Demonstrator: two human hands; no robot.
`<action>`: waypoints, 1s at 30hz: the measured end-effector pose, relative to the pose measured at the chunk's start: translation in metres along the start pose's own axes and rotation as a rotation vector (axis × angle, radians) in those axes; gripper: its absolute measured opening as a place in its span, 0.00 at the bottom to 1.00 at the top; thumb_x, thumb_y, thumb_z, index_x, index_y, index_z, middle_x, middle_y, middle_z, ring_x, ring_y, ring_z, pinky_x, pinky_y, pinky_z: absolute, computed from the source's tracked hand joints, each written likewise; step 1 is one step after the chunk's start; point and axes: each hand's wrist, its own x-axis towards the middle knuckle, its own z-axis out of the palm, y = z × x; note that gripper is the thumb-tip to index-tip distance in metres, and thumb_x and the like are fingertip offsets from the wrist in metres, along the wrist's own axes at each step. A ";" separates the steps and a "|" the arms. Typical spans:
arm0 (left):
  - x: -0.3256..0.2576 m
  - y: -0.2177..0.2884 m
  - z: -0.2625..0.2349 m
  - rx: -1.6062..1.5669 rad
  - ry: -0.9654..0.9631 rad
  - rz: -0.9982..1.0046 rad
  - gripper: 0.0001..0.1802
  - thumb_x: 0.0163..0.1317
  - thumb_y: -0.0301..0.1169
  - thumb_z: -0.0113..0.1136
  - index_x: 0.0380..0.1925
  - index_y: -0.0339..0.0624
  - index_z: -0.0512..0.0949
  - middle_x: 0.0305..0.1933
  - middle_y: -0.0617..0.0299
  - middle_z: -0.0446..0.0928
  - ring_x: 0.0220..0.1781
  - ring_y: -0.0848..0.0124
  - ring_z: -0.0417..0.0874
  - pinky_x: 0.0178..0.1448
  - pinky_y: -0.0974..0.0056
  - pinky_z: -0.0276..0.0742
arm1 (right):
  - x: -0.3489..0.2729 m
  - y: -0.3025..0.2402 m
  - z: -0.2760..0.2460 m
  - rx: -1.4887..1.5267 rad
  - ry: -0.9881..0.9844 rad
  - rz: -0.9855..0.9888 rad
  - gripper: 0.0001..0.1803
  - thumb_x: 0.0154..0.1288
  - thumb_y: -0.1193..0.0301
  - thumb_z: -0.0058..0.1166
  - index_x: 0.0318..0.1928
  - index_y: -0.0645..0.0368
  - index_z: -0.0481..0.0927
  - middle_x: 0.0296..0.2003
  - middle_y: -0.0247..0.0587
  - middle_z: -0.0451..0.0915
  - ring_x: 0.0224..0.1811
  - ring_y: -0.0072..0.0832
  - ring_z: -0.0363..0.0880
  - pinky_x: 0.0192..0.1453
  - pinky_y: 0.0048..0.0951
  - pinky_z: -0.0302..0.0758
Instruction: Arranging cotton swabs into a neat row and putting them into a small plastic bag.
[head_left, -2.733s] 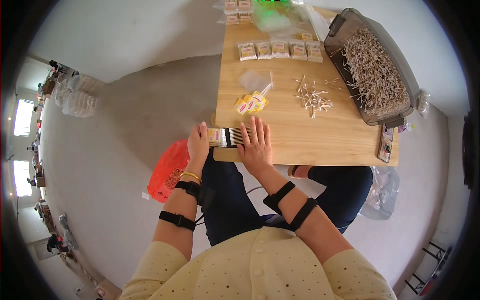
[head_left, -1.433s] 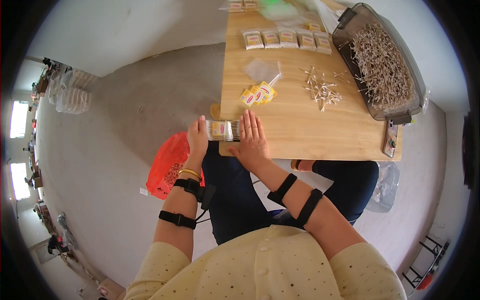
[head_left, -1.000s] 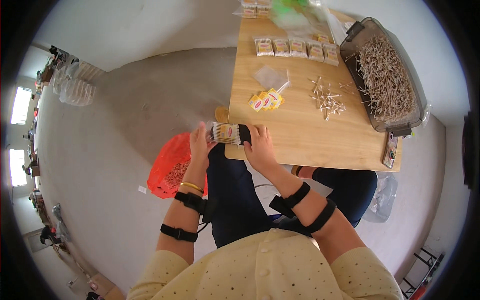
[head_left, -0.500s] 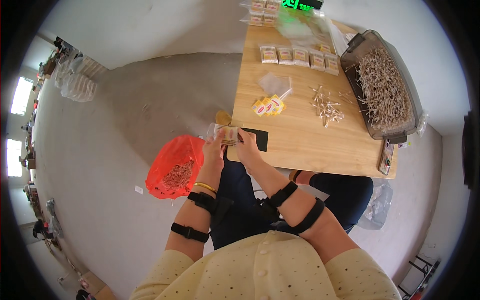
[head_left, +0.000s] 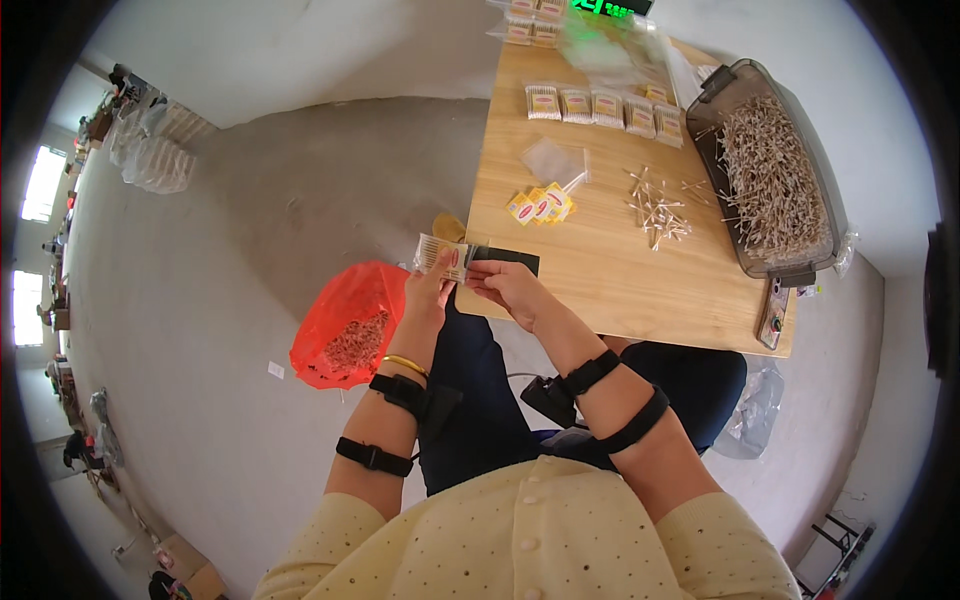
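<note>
Over the table's near left corner, my left hand (head_left: 428, 290) holds a clear bag of cotton swabs (head_left: 432, 250) with a yellow and red label inside. The thumb lies across the bag's front. My right hand (head_left: 508, 287) pinches the bag's right end, its fingers bent together at the edge. Just beyond the right fingers lies a flat black pad (head_left: 520, 262) at the table edge. Farther up the table are a few yellow label cards (head_left: 541, 204) and empty clear bags (head_left: 556, 163). A loose pile of cotton swabs (head_left: 657, 212) lies to their right.
A grey bin (head_left: 707, 155) full of swabs stands at the table's right. Filled swab packs (head_left: 607, 107) form a row at the back, near a green-lit display (head_left: 610, 8). Left of my legs, a red bag (head_left: 318, 325) holds loose swabs. A phone-like object (head_left: 772, 315) sits by the right corner.
The swab bag has shifted slightly left and tilted. My right hand has turned, its fingers now stretched toward the bag's end instead of wrapped against it.
</note>
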 end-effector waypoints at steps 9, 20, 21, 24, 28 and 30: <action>-0.002 -0.003 0.004 -0.019 -0.024 0.025 0.27 0.63 0.37 0.76 0.58 0.45 0.76 0.54 0.65 0.82 0.57 0.71 0.82 0.66 0.61 0.76 | 0.006 -0.004 -0.003 0.000 -0.056 -0.005 0.25 0.76 0.77 0.47 0.70 0.68 0.69 0.62 0.43 0.79 0.63 0.29 0.79 0.69 0.31 0.76; -0.018 0.027 0.001 -0.111 -0.002 0.067 0.22 0.69 0.37 0.69 0.59 0.46 0.75 0.55 0.65 0.82 0.56 0.72 0.83 0.60 0.63 0.81 | 0.009 -0.016 0.025 -0.206 0.003 -0.109 0.19 0.73 0.75 0.55 0.63 0.62 0.76 0.50 0.36 0.83 0.57 0.25 0.80 0.62 0.30 0.76; -0.024 0.035 0.002 -0.115 -0.010 0.101 0.21 0.71 0.37 0.67 0.60 0.46 0.74 0.54 0.65 0.82 0.55 0.72 0.84 0.59 0.64 0.82 | 0.005 -0.021 0.032 -0.251 -0.021 -0.133 0.17 0.73 0.74 0.56 0.60 0.62 0.78 0.48 0.35 0.83 0.55 0.24 0.80 0.61 0.29 0.75; -0.045 0.058 0.002 -0.088 -0.134 0.158 0.19 0.75 0.40 0.61 0.60 0.46 0.74 0.56 0.63 0.82 0.57 0.70 0.84 0.62 0.62 0.80 | -0.016 -0.032 0.051 -0.331 -0.069 -0.243 0.11 0.72 0.73 0.60 0.52 0.62 0.82 0.43 0.34 0.84 0.49 0.21 0.80 0.55 0.26 0.75; -0.085 0.071 0.038 -0.178 -0.262 0.159 0.18 0.72 0.39 0.65 0.58 0.49 0.78 0.56 0.66 0.82 0.58 0.72 0.83 0.62 0.61 0.77 | -0.045 -0.046 0.044 -0.363 -0.008 -0.520 0.06 0.70 0.73 0.63 0.43 0.62 0.82 0.38 0.34 0.84 0.43 0.19 0.82 0.48 0.26 0.77; -0.102 0.076 0.052 -0.185 -0.309 0.131 0.17 0.73 0.38 0.65 0.58 0.48 0.78 0.55 0.67 0.83 0.58 0.72 0.83 0.62 0.61 0.77 | -0.061 -0.057 0.029 -0.359 0.011 -0.646 0.06 0.71 0.73 0.62 0.43 0.62 0.81 0.38 0.34 0.84 0.42 0.19 0.81 0.47 0.25 0.77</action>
